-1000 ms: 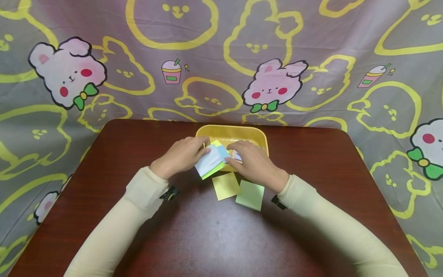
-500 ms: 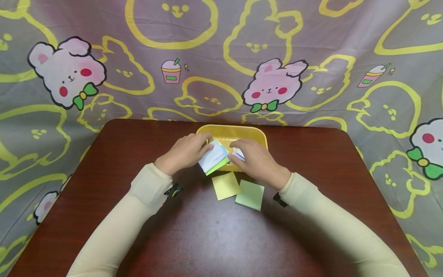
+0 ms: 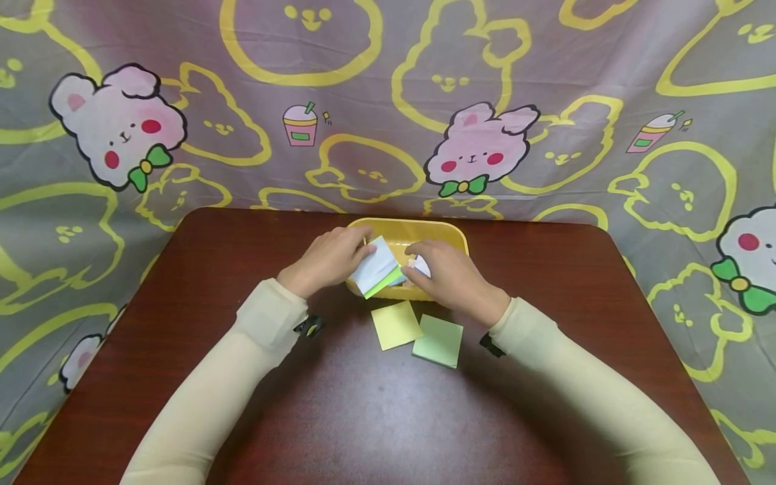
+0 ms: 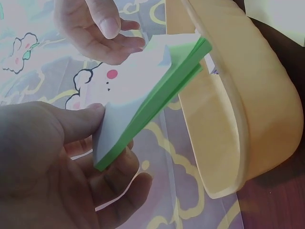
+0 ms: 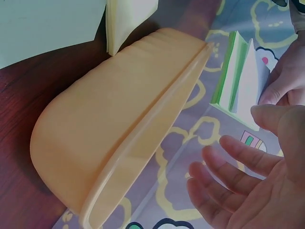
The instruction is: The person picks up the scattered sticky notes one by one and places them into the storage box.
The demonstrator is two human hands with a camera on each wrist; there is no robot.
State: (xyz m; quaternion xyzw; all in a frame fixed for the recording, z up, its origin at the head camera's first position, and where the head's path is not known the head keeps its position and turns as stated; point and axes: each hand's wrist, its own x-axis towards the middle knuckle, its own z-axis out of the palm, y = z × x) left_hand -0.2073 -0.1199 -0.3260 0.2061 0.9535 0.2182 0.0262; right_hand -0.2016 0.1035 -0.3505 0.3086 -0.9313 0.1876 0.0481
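Observation:
In the head view my left hand point(image 3: 332, 259) pinches a stack of sticky notes point(image 3: 376, 266) over the left side of a yellow plastic basket point(image 3: 457, 236). The stack is whitish on top with bright green edges. Up close in the left wrist view, the thumb lies on the white face of the stack point(image 4: 131, 95) and fingers are beneath it. My right hand point(image 3: 455, 276) is over the basket's right side. Its fingers are apart and hold nothing in the right wrist view, close to the stack point(image 5: 243, 81). Something white point(image 3: 422, 266) shows beside the right thumb.
A yellow sticky-note pad point(image 3: 397, 325) and a pale green pad point(image 3: 438, 341) lie on the dark wooden table point(image 3: 376, 417), in front of the basket and touching or overlapping. A cartoon-print cloth point(image 3: 364, 101) hangs behind the table.
My left hand has moved the stack slightly up and right, further over the basket. The light blue and yellow parts seen at the stack's right end no longer show on top. Both pads stayed put.

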